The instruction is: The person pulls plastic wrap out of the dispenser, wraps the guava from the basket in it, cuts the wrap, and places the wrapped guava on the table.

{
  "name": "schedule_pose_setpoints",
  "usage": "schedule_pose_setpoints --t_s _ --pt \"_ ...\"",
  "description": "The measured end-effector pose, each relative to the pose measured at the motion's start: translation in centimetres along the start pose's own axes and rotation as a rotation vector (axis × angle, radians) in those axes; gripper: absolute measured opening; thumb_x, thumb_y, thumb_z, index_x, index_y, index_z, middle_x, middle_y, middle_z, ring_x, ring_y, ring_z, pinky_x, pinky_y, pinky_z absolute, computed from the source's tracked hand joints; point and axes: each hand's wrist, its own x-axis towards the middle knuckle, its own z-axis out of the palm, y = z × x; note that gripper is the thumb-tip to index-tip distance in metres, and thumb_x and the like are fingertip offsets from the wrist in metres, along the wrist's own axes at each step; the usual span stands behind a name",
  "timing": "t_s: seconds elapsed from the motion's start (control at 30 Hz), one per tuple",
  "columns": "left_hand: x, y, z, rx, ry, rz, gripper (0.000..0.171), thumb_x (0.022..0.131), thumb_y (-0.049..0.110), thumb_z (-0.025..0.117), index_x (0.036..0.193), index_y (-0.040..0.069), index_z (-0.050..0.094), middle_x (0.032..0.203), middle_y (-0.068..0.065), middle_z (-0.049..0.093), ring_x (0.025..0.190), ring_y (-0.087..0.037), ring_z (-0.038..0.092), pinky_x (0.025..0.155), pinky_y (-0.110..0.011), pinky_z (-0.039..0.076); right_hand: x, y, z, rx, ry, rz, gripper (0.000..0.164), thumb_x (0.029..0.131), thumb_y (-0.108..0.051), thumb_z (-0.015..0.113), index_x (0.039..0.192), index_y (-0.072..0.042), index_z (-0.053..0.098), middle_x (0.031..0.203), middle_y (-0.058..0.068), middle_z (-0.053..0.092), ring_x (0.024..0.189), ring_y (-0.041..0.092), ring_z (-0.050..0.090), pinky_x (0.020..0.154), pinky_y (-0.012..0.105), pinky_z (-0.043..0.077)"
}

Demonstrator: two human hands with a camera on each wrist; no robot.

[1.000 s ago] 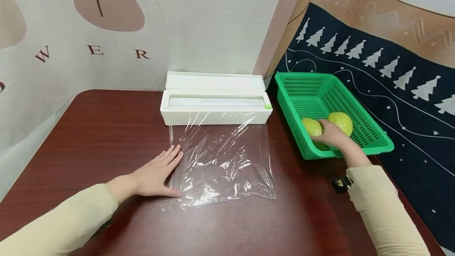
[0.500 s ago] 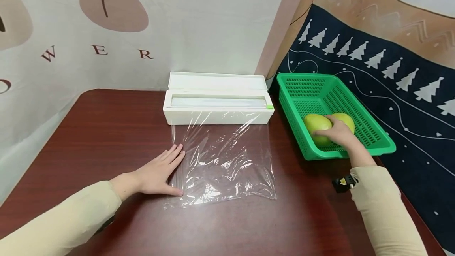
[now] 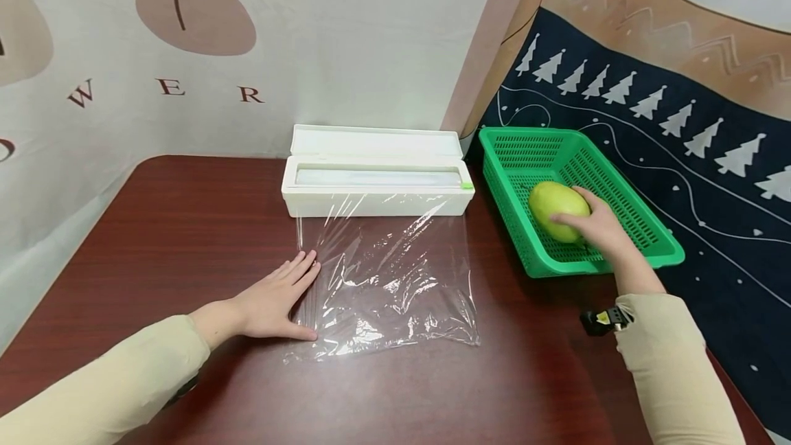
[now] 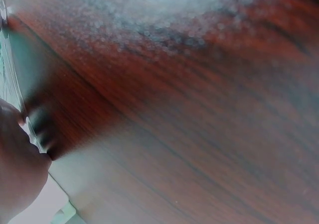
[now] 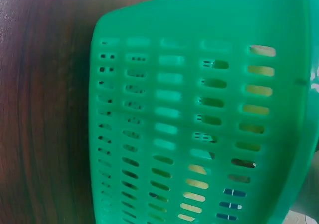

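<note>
My left hand lies flat with spread fingers on the left edge of a sheet of clear cling film. The film runs out from a white cling film dispenser, whose lid is raised. In the left wrist view only part of that hand shows, at the left edge. My right hand grips a smooth yellow-green fruit inside a green plastic basket, thumb and fingers on its right side. The right wrist view is filled mostly by the basket's slotted wall; yellow shows through some slots.
The dark reddish-brown wooden table carries everything. A pale printed wall cloth hangs behind it, and a dark cloth with white trees borders the right side. A small green cutter tab sits on the dispenser's right end.
My right hand has closed round the left fruit and raised it slightly toward the back of the basket. The second fruit, visible before, is now out of sight. My left hand stays put.
</note>
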Motion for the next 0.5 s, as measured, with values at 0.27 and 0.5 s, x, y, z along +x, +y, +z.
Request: schedule_pose_setpoints --t_s 0.27,0.5 --pt "0.0 -0.1 0.1 -0.004 0.005 0.001 0.110 0.073 0.069 0.061 0.142 -0.009 0.027 0.152 -0.028 0.014 0.140 -0.045 0.014 0.112 -0.055 0.020 -0.8 -1.0 -0.1 0.092 -0.015 0.045 0.087 0.088 -0.041 0.060 0.152 -0.020 0.004 0.148 0.027 0.020 0.114 0.034 0.038 0.074 0.034 0.046" --pt "0.1 -0.2 0.4 0.001 0.013 0.005 0.110 0.072 0.069 0.060 0.142 -0.009 0.027 0.152 -0.028 0.015 0.140 -0.045 0.015 0.112 -0.055 0.020 -1.2 -2.0 -0.1 0.155 -0.016 0.026 0.083 0.089 -0.036 0.060 0.152 -0.023 0.008 0.147 0.022 0.021 0.108 0.024 0.039 0.071 0.027 0.048"
